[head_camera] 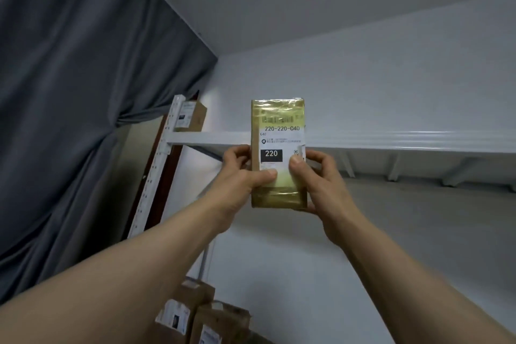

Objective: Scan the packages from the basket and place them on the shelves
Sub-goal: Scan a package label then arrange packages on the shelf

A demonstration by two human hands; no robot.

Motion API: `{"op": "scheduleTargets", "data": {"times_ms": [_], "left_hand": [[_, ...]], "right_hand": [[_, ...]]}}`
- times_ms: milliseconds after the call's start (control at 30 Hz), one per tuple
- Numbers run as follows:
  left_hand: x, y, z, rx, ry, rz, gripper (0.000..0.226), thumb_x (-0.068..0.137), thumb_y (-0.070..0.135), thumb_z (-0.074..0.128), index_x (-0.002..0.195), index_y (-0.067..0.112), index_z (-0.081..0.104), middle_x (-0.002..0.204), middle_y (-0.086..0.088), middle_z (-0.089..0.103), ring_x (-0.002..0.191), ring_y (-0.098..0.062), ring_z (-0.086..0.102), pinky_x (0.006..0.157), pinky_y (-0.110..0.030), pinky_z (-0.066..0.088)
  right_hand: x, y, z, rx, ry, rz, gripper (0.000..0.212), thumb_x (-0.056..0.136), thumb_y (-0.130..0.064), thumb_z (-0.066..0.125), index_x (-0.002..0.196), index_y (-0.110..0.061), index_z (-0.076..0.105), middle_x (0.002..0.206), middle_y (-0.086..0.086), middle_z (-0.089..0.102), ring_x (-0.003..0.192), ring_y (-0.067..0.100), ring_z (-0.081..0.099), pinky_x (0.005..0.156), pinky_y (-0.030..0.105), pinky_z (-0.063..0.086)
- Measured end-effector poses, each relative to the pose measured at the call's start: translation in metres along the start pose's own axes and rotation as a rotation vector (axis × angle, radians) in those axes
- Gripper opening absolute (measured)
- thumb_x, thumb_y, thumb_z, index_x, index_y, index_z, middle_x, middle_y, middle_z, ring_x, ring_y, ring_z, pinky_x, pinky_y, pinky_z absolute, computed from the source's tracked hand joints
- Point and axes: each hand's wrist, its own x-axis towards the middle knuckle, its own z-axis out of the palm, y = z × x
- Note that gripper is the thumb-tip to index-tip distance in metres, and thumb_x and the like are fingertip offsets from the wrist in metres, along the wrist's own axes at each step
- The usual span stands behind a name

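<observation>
A small tape-wrapped cardboard package (277,114) with a white label reading 220-220-C40 is held upright in front of the top shelf (391,141). My left hand (240,176) grips its lower left side, thumb on the label. My right hand (315,176) grips its lower right side, thumb pressed beside the black 220 mark. Its lower half sits below the shelf's front beam, its upper half above it. The basket and scanner are out of view.
One brown box (192,116) stands at the left end of the top shelf by the white upright post (156,173). Two labelled brown packages (201,313) stand on a lower shelf. A grey curtain (69,106) hangs at the left; white wall lies behind.
</observation>
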Motion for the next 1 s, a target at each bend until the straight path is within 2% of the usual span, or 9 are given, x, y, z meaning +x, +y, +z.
{"op": "scheduleTargets", "data": {"times_ms": [67, 167, 200, 300, 333, 467, 600, 900, 1000], "left_hand": [[0.036, 0.002, -0.015, 0.024, 0.029, 0.039, 0.074, 0.074, 0.019, 0.082, 0.134, 0.027, 0.040, 0.129, 0.002, 0.063, 0.114, -0.020, 0.065, 0.097, -0.046, 0.055], [0.083, 0.008, -0.038, 0.033, 0.053, 0.066, 0.054, 0.092, 0.018, 0.070, 0.137, 0.034, 0.043, 0.126, 0.009, 0.062, 0.104, -0.015, 0.064, 0.068, -0.031, 0.058], [0.097, 0.008, -0.046, 0.020, 0.062, 0.066, 0.049, 0.095, 0.020, 0.067, 0.136, 0.038, 0.045, 0.122, 0.010, 0.063, 0.102, -0.015, 0.064, 0.066, -0.032, 0.058], [0.142, 0.003, -0.074, 0.021, 0.077, 0.067, 0.043, 0.097, 0.024, 0.063, 0.134, 0.043, 0.051, 0.119, 0.009, 0.067, 0.109, -0.021, 0.062, 0.086, -0.049, 0.054], [0.155, 0.001, -0.083, 0.021, 0.076, 0.076, 0.043, 0.098, 0.021, 0.063, 0.133, 0.042, 0.052, 0.120, 0.008, 0.067, 0.111, -0.021, 0.062, 0.087, -0.049, 0.054], [0.199, -0.012, -0.119, 0.026, 0.102, 0.085, 0.055, 0.093, 0.005, 0.065, 0.139, 0.030, 0.047, 0.121, 0.003, 0.069, 0.112, -0.023, 0.064, 0.083, -0.045, 0.056], [0.241, -0.024, -0.157, 0.027, 0.151, 0.108, 0.057, 0.091, 0.006, 0.069, 0.139, 0.019, 0.042, 0.121, -0.002, 0.068, 0.113, -0.026, 0.064, 0.087, -0.045, 0.057], [0.326, -0.041, -0.245, 0.214, 0.126, 0.176, 0.033, 0.101, 0.012, 0.057, 0.133, 0.020, 0.059, 0.122, 0.000, 0.067, 0.112, -0.022, 0.063, 0.098, -0.046, 0.054], [0.358, -0.049, -0.273, 0.340, 0.138, 0.219, 0.034, 0.102, 0.013, 0.055, 0.135, 0.020, 0.059, 0.119, 0.004, 0.065, 0.107, -0.018, 0.061, 0.089, -0.034, 0.053]], "right_hand": [[0.037, 0.003, 0.017, -0.019, -0.012, -0.053, 0.044, 0.095, -0.035, 0.068, 0.131, -0.029, 0.045, 0.119, -0.002, 0.064, 0.103, 0.020, 0.069, 0.083, 0.046, 0.062], [0.092, 0.010, 0.043, -0.026, -0.045, -0.116, 0.044, 0.095, -0.026, 0.068, 0.131, -0.030, 0.043, 0.121, 0.000, 0.063, 0.104, 0.020, 0.067, 0.086, 0.049, 0.061], [0.109, 0.012, 0.053, -0.032, -0.044, -0.151, 0.044, 0.094, -0.026, 0.069, 0.130, -0.031, 0.044, 0.123, 0.000, 0.062, 0.104, 0.018, 0.067, 0.086, 0.048, 0.061], [0.158, 0.024, 0.082, -0.086, -0.029, -0.281, 0.051, 0.087, -0.037, 0.071, 0.131, -0.035, 0.045, 0.128, -0.003, 0.061, 0.106, 0.017, 0.067, 0.089, 0.047, 0.060], [0.171, 0.029, 0.091, -0.110, -0.025, -0.318, 0.053, 0.084, -0.041, 0.070, 0.131, -0.036, 0.045, 0.128, -0.004, 0.061, 0.107, 0.018, 0.066, 0.091, 0.047, 0.059], [0.215, 0.047, 0.121, -0.213, -0.038, -0.418, 0.050, 0.094, -0.032, 0.065, 0.138, -0.033, 0.042, 0.128, -0.006, 0.059, 0.110, 0.015, 0.063, 0.095, 0.046, 0.057], [0.251, 0.060, 0.154, -0.354, -0.038, -0.470, 0.059, 0.096, -0.028, 0.061, 0.150, -0.028, 0.037, 0.125, -0.007, 0.054, 0.114, 0.019, 0.061, 0.097, 0.044, 0.056], [0.334, 0.089, 0.237, -0.620, 0.124, -0.488, 0.053, 0.101, -0.034, 0.054, 0.150, -0.022, 0.038, 0.135, 0.005, 0.059, 0.118, 0.027, 0.059, 0.101, 0.050, 0.051], [0.361, 0.098, 0.266, -0.714, 0.155, -0.441, 0.052, 0.103, -0.031, 0.051, 0.151, -0.021, 0.034, 0.137, 0.006, 0.057, 0.119, 0.026, 0.057, 0.101, 0.044, 0.049]]}}
